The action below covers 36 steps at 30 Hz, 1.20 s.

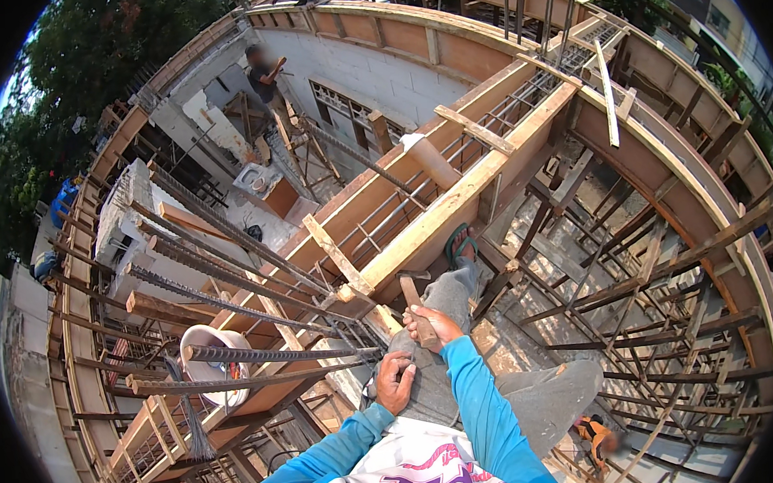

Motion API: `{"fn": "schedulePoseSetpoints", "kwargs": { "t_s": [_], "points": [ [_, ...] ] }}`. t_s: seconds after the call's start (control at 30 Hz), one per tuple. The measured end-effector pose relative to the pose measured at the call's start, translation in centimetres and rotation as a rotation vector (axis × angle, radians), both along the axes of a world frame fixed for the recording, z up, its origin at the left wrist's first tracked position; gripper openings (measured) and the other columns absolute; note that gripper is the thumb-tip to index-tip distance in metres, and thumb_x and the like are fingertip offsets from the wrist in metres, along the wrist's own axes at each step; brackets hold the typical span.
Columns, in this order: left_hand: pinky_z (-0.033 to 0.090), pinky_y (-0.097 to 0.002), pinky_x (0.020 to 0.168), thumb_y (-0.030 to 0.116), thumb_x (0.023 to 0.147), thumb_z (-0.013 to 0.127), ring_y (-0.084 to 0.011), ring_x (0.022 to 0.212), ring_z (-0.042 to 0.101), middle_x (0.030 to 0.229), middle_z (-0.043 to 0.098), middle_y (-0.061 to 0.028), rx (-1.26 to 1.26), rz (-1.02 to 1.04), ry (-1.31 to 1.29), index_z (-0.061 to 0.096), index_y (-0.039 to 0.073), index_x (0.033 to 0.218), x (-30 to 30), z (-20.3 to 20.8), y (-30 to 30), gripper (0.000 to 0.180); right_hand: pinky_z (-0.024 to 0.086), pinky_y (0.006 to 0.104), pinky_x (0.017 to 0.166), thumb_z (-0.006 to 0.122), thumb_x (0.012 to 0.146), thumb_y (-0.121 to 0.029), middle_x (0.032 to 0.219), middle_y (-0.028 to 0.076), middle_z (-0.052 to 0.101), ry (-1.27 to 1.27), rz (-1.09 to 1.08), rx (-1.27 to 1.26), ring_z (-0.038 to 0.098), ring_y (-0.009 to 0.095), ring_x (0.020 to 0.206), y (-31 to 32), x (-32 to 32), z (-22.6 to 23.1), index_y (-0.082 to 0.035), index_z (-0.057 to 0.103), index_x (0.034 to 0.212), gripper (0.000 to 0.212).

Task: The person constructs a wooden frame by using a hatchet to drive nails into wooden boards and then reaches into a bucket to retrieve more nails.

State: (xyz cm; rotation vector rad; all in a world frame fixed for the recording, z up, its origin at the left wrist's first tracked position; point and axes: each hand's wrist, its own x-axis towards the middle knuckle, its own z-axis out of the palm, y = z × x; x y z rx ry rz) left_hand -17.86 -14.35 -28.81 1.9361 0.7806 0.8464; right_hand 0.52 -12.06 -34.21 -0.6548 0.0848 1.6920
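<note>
My right hand is closed round the wooden handle of a hammer. The hammer's dark head points away from me, close to the inner side of a wooden formwork beam. My left hand rests over my grey-trousered lap with its fingers curled; whatever it may hold is hidden. Just left of it, several ribbed steel bars stick up and out of the formwork. My sandalled foot is braced against the beam's side.
A white bucket hangs or stands among the bars at left. Steel reinforcement and a tube-like roll lie in the beam form. Below right are timber props and a person in orange. Another person stands by the far wall.
</note>
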Motion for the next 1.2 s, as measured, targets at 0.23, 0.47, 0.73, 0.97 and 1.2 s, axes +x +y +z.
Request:
{"fn": "schedulePoseSetpoints", "kwargs": {
  "t_s": [0.23,0.47,0.73,0.97,1.2],
  "points": [
    [0.043,-0.0346,0.083,0.01,0.085,0.057,-0.0259,0.094,0.057,0.106,0.057,-0.0167,-0.063,0.008,0.029,0.057,0.001,0.085,-0.9,0.4,0.0,0.009,0.05,0.025,0.057,0.056,0.091,-0.021,0.086,0.008,0.057,0.004,0.012,-0.006,0.055,0.012,0.068,0.3,-0.9,0.3,-0.002,0.051,0.105,0.024],
    [0.046,-0.0323,0.076,0.012,0.087,0.057,-0.0207,0.086,0.058,0.118,0.055,-0.0183,-0.054,-0.023,0.053,0.056,0.001,0.086,-0.3,0.3,0.8,0.011,0.052,0.0265,0.057,0.058,0.09,-0.02,0.086,0.009,0.058,0.023,-0.018,0.011,0.057,0.013,0.068,0.5,-0.2,0.5,-0.002,0.05,0.103,0.023],
    [0.042,-0.0257,0.058,0.017,0.093,0.05,-0.0089,0.062,0.049,0.125,0.05,-0.0237,-0.322,0.023,-0.004,0.051,-0.002,0.088,0.0,-1.0,-0.5,0.02,0.049,0.0261,0.056,0.06,0.089,-0.02,0.081,0.008,0.058,0.087,0.001,0.053,0.057,0.012,0.067,0.8,-1.2,-1.4,-0.002,0.052,0.095,0.021],
    [0.037,-0.0202,0.054,0.018,0.093,0.052,-0.0062,0.061,0.044,0.129,0.048,-0.0174,-0.42,-0.036,0.002,0.049,-0.002,0.089,0.6,-1.1,-0.8,0.02,0.047,0.0323,0.058,0.061,0.087,-0.021,0.073,0.007,0.06,0.036,-0.098,0.102,0.059,0.018,0.063,1.1,-1.2,-1.8,-0.001,0.057,0.087,0.02],
    [0.031,-0.0188,0.057,0.02,0.094,0.049,-0.003,0.065,0.037,0.082,0.044,0.0045,-0.378,-0.03,0.021,0.049,0.0,0.123,-0.2,-1.6,-0.6,0.035,0.047,0.0326,0.06,0.063,0.085,-0.017,0.075,0.007,0.06,0.1,-0.124,0.086,0.059,0.019,0.064,1.4,-2.0,-2.0,-0.002,0.057,0.087,0.016]
  ]
}}
